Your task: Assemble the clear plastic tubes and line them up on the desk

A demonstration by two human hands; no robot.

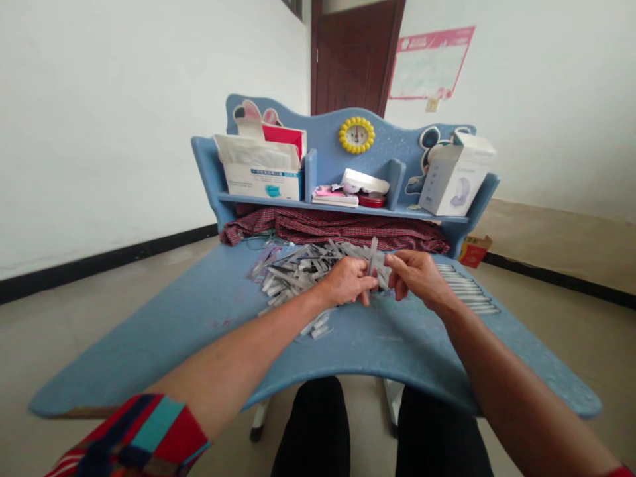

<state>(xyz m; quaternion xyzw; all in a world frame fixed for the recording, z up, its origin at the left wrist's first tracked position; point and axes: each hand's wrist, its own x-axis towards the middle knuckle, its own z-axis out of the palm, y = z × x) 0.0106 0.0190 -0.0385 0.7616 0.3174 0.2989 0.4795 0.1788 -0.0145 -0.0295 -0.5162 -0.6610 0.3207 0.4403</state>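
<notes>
A single narrow grey strip point(372, 252) is held above the blue table point(199, 318), just in front of the person and between the two hands. Its long axis stands nearly upright, with the upper end free and the lower end hidden among the fingers. The left hand point(348, 281) is closed on the lower part from the left side, and the grip of the right hand point(420, 277) is pinched shut against the same part from the right. Both hands are thus equally near, touching the strip. A loose pile of strips point(298, 271) lies on the table just behind and to the left of the left hand. A neat row of strips point(470, 295), laid side by side, is seen just beyond the right wrist.
</notes>
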